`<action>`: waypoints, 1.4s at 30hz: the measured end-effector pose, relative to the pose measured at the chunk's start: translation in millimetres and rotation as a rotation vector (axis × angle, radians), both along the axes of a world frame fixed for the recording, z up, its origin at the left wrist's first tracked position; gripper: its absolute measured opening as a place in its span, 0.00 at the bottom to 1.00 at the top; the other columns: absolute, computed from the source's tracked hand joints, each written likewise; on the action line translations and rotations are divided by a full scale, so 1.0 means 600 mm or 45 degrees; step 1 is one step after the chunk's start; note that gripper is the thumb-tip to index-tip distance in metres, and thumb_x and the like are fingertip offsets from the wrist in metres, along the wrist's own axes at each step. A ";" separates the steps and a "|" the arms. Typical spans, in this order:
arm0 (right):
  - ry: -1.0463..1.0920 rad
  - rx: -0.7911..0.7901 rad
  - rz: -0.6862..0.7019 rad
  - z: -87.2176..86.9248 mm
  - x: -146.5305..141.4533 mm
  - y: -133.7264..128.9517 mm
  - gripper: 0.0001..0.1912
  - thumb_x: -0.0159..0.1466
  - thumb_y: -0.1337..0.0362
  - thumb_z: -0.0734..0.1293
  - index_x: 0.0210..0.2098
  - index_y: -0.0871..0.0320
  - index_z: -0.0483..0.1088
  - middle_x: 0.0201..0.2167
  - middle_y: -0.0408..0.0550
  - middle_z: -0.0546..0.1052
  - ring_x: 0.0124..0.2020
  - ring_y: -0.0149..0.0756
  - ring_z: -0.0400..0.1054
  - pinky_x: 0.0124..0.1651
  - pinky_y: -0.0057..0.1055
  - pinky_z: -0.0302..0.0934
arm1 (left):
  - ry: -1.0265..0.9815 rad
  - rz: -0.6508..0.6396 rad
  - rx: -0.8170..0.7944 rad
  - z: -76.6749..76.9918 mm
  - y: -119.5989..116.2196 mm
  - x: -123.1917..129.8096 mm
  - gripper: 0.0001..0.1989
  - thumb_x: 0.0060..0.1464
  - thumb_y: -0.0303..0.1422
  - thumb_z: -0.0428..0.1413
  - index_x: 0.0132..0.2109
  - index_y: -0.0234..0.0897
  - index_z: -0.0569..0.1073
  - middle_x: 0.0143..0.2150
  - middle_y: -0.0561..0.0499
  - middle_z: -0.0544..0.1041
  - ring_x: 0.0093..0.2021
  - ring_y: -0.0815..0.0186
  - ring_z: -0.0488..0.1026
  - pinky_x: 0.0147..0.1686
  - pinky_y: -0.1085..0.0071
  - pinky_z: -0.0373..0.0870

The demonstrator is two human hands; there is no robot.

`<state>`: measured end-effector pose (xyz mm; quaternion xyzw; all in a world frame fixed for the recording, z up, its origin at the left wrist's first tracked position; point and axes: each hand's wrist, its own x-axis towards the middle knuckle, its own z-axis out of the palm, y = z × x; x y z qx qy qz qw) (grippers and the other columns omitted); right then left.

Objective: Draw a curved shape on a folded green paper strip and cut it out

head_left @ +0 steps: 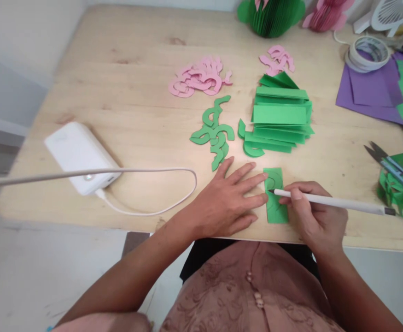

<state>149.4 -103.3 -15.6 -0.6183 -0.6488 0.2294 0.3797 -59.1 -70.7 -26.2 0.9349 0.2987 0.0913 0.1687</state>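
Note:
My right hand [317, 214] is closed around a white pencil [342, 203] with a dark tip. That tip touches a small green paper rectangle [276, 214] lying near the table's front edge, which bears faint curved pencil lines. Fingers spread, my left hand [232, 198] lies flat on the table, its fingertips at the rectangle's left edge. Curved green paper cutouts [213, 133] lie just beyond the left hand. Above the rectangle sits a stack of folded green paper strips [280, 115], with a few green cutouts beside it.
Pink cutouts [201, 78] lie farther back. At left, a white power bank [82, 154] has a cable [153, 169] looping toward my left arm. On the right are thread snips [394, 168], green scraps [391, 191], purple paper [367, 92] and tape rolls [369, 53]. A honeycomb paper ornament [272, 18] stands behind.

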 end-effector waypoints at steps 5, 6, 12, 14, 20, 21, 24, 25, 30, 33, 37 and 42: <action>0.038 -0.027 0.044 0.001 -0.001 0.002 0.07 0.65 0.64 0.63 0.32 0.56 0.72 0.22 0.40 0.77 0.23 0.28 0.70 0.25 0.23 0.63 | 0.005 0.001 -0.008 0.000 0.000 0.000 0.20 0.59 0.40 0.52 0.57 0.45 0.69 0.68 0.46 0.58 0.69 0.48 0.47 0.64 0.39 0.37; 0.042 -0.032 0.047 0.001 -0.001 0.002 0.07 0.65 0.64 0.63 0.32 0.56 0.72 0.22 0.41 0.77 0.23 0.28 0.70 0.24 0.23 0.63 | 0.006 0.000 -0.010 0.001 0.000 0.000 0.20 0.59 0.40 0.52 0.57 0.44 0.68 0.68 0.46 0.58 0.69 0.48 0.47 0.64 0.39 0.37; 0.034 -0.056 0.047 0.002 -0.001 0.003 0.08 0.65 0.62 0.63 0.32 0.57 0.72 0.22 0.42 0.77 0.22 0.30 0.70 0.23 0.24 0.63 | 0.003 0.003 -0.012 0.003 0.001 0.000 0.20 0.59 0.40 0.52 0.57 0.44 0.69 0.68 0.46 0.58 0.69 0.48 0.47 0.64 0.39 0.38; 0.028 -0.054 0.051 0.002 -0.001 0.003 0.08 0.65 0.62 0.63 0.32 0.57 0.72 0.22 0.42 0.77 0.22 0.30 0.70 0.23 0.24 0.63 | 0.016 0.000 -0.016 0.003 0.001 0.000 0.20 0.60 0.41 0.52 0.58 0.44 0.68 0.68 0.46 0.58 0.69 0.48 0.47 0.64 0.39 0.37; -0.004 -0.049 0.057 0.002 -0.003 0.004 0.09 0.66 0.62 0.63 0.32 0.57 0.72 0.22 0.43 0.77 0.21 0.30 0.70 0.22 0.25 0.63 | 0.022 0.003 -0.012 0.005 0.001 0.000 0.20 0.60 0.41 0.52 0.58 0.45 0.68 0.68 0.46 0.58 0.69 0.49 0.47 0.65 0.40 0.37; -0.006 -0.049 0.055 0.003 -0.003 0.004 0.09 0.66 0.62 0.63 0.32 0.57 0.72 0.22 0.43 0.77 0.21 0.30 0.69 0.22 0.25 0.63 | 0.024 0.004 -0.013 0.005 0.001 0.000 0.20 0.60 0.41 0.52 0.58 0.45 0.68 0.68 0.47 0.58 0.70 0.49 0.47 0.65 0.40 0.37; -0.010 -0.048 0.048 0.004 -0.003 0.003 0.08 0.65 0.62 0.63 0.32 0.56 0.72 0.22 0.42 0.77 0.21 0.29 0.69 0.22 0.24 0.62 | 0.031 0.007 -0.014 0.005 0.001 0.000 0.20 0.60 0.41 0.52 0.57 0.45 0.68 0.68 0.47 0.58 0.69 0.49 0.47 0.65 0.40 0.38; -0.011 -0.046 0.046 0.004 -0.003 0.003 0.08 0.65 0.62 0.63 0.32 0.56 0.72 0.22 0.42 0.77 0.21 0.29 0.69 0.22 0.23 0.62 | 0.030 0.006 -0.013 0.005 0.001 0.001 0.19 0.60 0.41 0.52 0.57 0.45 0.69 0.68 0.47 0.58 0.69 0.49 0.47 0.65 0.40 0.38; -0.032 -0.025 0.031 0.003 -0.001 0.002 0.09 0.65 0.62 0.63 0.31 0.56 0.72 0.22 0.42 0.76 0.22 0.30 0.70 0.23 0.24 0.63 | 0.013 0.002 -0.017 0.004 0.001 0.001 0.19 0.60 0.41 0.52 0.57 0.44 0.69 0.68 0.46 0.58 0.69 0.48 0.47 0.64 0.39 0.37; -0.045 -0.022 0.013 0.003 0.000 0.003 0.10 0.65 0.62 0.63 0.30 0.56 0.72 0.22 0.43 0.76 0.22 0.30 0.70 0.23 0.25 0.63 | 0.003 0.003 -0.015 0.004 0.001 0.000 0.19 0.59 0.40 0.52 0.56 0.44 0.70 0.68 0.45 0.58 0.69 0.48 0.48 0.64 0.40 0.38; -0.054 -0.021 0.004 0.004 -0.001 0.004 0.10 0.65 0.61 0.63 0.30 0.56 0.72 0.21 0.43 0.76 0.22 0.31 0.70 0.23 0.26 0.63 | 0.011 0.007 -0.013 0.005 0.001 0.001 0.19 0.60 0.40 0.52 0.56 0.44 0.69 0.68 0.46 0.58 0.69 0.48 0.48 0.64 0.40 0.38; -0.057 -0.028 -0.011 0.004 0.000 0.003 0.10 0.65 0.60 0.63 0.30 0.56 0.72 0.21 0.43 0.76 0.22 0.31 0.70 0.22 0.26 0.63 | 0.014 0.006 -0.011 0.004 0.001 0.001 0.19 0.59 0.40 0.52 0.56 0.44 0.69 0.68 0.46 0.58 0.69 0.48 0.48 0.64 0.39 0.38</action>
